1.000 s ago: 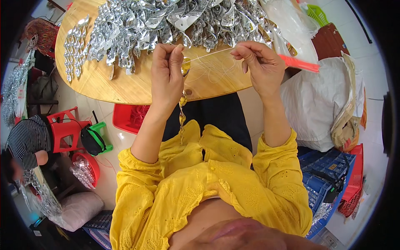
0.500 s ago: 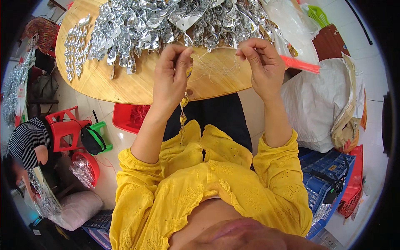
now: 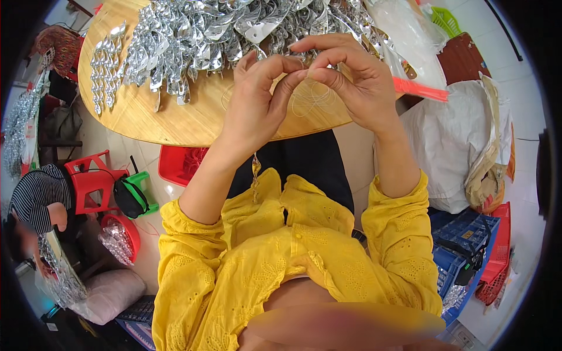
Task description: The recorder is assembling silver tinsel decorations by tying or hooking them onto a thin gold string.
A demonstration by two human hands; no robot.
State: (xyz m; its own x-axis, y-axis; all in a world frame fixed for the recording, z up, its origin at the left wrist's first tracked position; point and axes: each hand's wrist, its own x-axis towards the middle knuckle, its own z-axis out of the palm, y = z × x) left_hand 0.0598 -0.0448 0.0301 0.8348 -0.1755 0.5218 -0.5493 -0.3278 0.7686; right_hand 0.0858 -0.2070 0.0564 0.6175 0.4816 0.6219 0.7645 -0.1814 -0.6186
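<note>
We see a bright, evenly lit scene with soft daylight and only faint shadows under the round wooden worktop (image 3: 175,126), whose edge bows strongly from the fisheye lens, and a black vignette rings the whole frame beyond it. On the worktop's far side the heap of silver foil pieces (image 3: 193,41) throws hard white glints, while the pale floor to its right is nearly washed out. Nearest us, below the worktop, the yellow blouse (image 3: 275,263) stays sharp, but a blurred, skin-toned smear lies along the bottom edge.

Foil pile (image 3: 234,35) cut off above
</note>
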